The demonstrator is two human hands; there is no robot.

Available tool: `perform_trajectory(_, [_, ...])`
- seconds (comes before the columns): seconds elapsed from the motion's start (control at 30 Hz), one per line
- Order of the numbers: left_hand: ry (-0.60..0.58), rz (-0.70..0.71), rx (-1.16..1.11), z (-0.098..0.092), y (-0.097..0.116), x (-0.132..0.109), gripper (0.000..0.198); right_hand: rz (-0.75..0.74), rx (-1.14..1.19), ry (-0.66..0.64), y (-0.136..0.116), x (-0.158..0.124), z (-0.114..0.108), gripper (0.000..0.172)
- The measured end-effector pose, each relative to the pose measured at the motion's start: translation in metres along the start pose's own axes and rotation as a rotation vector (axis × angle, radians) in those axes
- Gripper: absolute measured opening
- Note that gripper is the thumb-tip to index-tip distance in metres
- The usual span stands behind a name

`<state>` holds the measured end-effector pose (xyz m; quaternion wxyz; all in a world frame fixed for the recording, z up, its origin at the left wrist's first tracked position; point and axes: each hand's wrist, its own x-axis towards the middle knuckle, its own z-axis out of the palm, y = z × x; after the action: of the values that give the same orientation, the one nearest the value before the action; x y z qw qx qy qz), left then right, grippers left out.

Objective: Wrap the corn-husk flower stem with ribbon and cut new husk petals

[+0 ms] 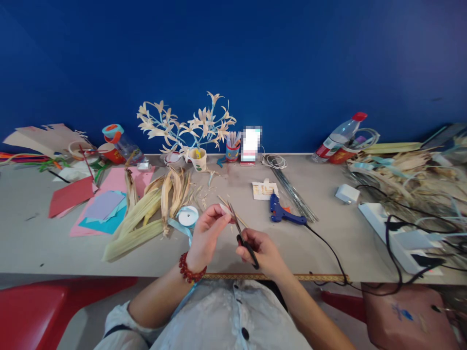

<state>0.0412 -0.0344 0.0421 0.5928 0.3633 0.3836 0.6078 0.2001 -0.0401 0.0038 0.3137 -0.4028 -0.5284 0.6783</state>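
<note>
Grey surface [328,253], we work at its near edge | left hand [206,236] pinches husk strip [223,209] | right hand [262,248] grips scissors [243,240] | husks [142,221] left, glue gun [281,213] right, both near

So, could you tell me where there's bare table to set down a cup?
Bare tabletop lies at the left front, before the red paper, and between the glue gun and white adapter. The right end is crowded with cables and husks.
</note>
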Motion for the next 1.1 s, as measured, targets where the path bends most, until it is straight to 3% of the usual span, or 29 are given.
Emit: perform_trajectory(1.1, [-0.131,0.055,0.155,-0.004,0.012,0.0,0.007,0.039,-0.013,-0.034,-0.009,-0.007,-0.003,0.055])
